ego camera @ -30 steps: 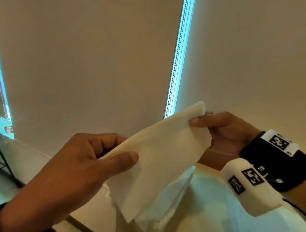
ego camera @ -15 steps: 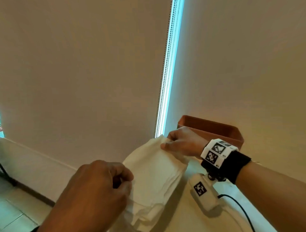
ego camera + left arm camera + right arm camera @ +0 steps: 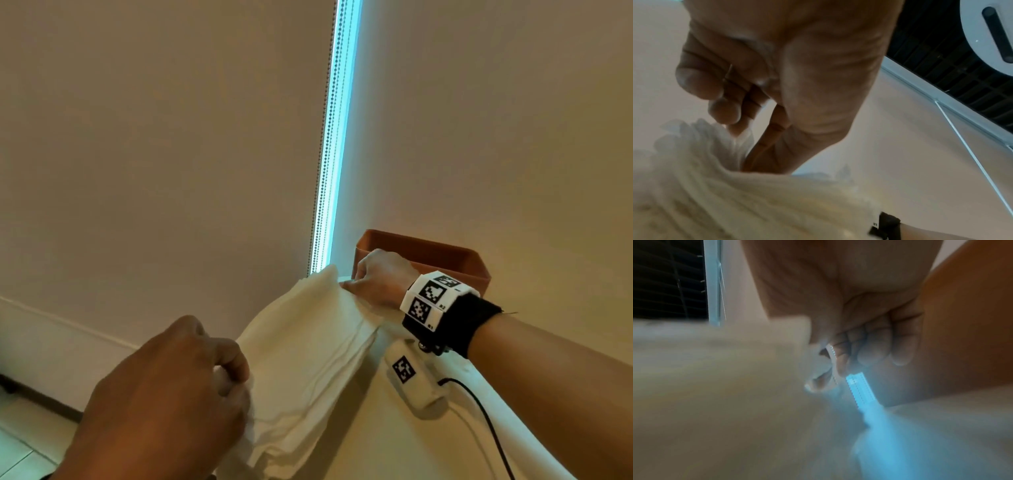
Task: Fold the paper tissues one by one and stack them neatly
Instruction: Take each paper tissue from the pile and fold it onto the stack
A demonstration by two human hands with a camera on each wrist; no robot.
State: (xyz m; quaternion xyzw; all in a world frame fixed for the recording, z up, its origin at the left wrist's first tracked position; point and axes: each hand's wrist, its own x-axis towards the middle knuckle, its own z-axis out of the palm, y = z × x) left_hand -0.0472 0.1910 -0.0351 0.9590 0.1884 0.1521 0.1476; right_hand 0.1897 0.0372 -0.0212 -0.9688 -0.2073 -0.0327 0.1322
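Head view: a white tissue (image 3: 308,353) is held stretched between 2 hands above a white table (image 3: 383,442). Its near end is gripped by the left hand (image 3: 164,401), fingers curled round the bunched paper, thumb on top. Its far corner is pinched by the right hand (image 3: 376,277), fingers curled. More white tissue layers are seen under the held 1, low by the left hand; how many cannot be told. A brown box (image 3: 445,263) is seen just behind the right hand, on the table. A marker band (image 3: 431,298) and black strap are worn on the right wrist; a white tagged unit (image 3: 411,380) with a black cable (image 3: 486,421) is seen below the wrist. Beige blinds (image 3: 154,154) fill the background, with a bright blue gap (image 3: 339,137) and a bead chain between them.

Left wrist view: the left hand (image 3: 777,73) is seen from below, fingers (image 3: 723,110) curled, tissue (image 3: 735,203) bunched at thumb and fingertips. Picture is blurred. A dark vent (image 3: 962,73) is seen top right.

Right wrist view: the right hand (image 3: 859,321) is seen clenched, tissue (image 3: 715,378) edge caught at the thumb. Heavy blur. The blue gap (image 3: 861,391) is seen past the fingers (image 3: 900,350), the brown box (image 3: 966,329) at right.
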